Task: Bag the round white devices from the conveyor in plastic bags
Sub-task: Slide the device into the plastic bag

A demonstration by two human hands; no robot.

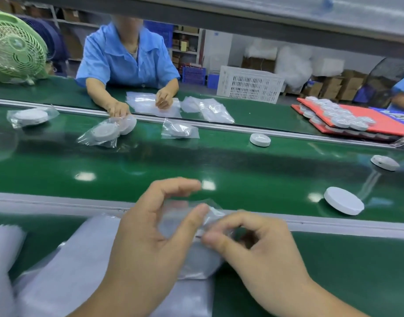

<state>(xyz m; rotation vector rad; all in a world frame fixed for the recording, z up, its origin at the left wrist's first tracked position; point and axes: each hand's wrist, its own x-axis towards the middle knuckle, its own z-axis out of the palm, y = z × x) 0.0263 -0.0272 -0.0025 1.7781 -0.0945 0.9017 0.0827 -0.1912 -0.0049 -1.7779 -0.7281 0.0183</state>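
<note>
My left hand (150, 229) and my right hand (253, 243) both pinch a clear plastic bag (196, 255) above the near green ledge; what the bag holds is too blurred to tell. On the green conveyor (196, 163) lie three bare round white devices: one near right (343, 200), one further right (385, 162), one at the far edge (260, 139). Bagged devices lie at the far left (30, 116), centre left (102, 133) and centre (179, 130).
A stack of empty bags (66, 271) lies under my left arm. Across the belt a person in a blue shirt (125, 58) handles bags (150, 104). Red trays with devices (347, 117) sit far right, a green fan (13, 49) far left, a white crate (249, 84) behind.
</note>
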